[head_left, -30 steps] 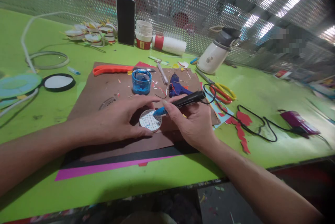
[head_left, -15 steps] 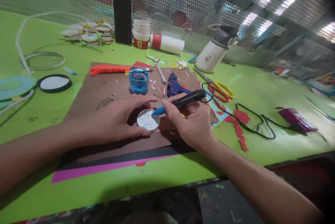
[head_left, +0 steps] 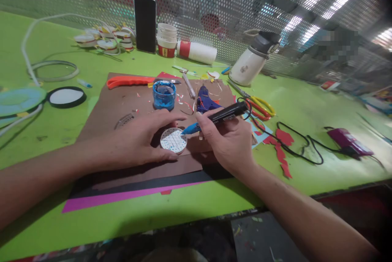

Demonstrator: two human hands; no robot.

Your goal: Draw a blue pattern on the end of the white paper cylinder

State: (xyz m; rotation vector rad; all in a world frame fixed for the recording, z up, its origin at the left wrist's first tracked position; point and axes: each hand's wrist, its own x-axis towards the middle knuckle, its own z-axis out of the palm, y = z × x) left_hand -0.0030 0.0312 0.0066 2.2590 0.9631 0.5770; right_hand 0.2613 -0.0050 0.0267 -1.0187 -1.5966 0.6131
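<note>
My left hand [head_left: 139, 137] curves round a small white round disc [head_left: 173, 141], its thumb along the near edge and its fingers round the far left side. Dark crossing lines and blue dots mark the disc's face. Between the fingers of my right hand [head_left: 228, 141] is a black marker [head_left: 229, 114] with a blue tip end. That tip points down at the disc's upper right; whether it touches, I cannot tell. Just beyond my left hand stands a glass jar [head_left: 164, 99] smeared with blue paint. A blue glue gun [head_left: 206, 99] lies behind my right hand.
Brown card [head_left: 101, 125] lies under the work. An orange cutter [head_left: 131, 81], scissors [head_left: 260, 107] and red paper scraps [head_left: 283, 143] lie around. Behind are a phone [head_left: 145, 24], paper cups [head_left: 197, 52] and a bottle [head_left: 249, 64]. A black cable [head_left: 301, 154] trails right.
My right hand and the marker have shifted slightly right, the tip moving toward the disc's right edge. My left hand keeps its place round the disc. The camera view has shifted a little.
</note>
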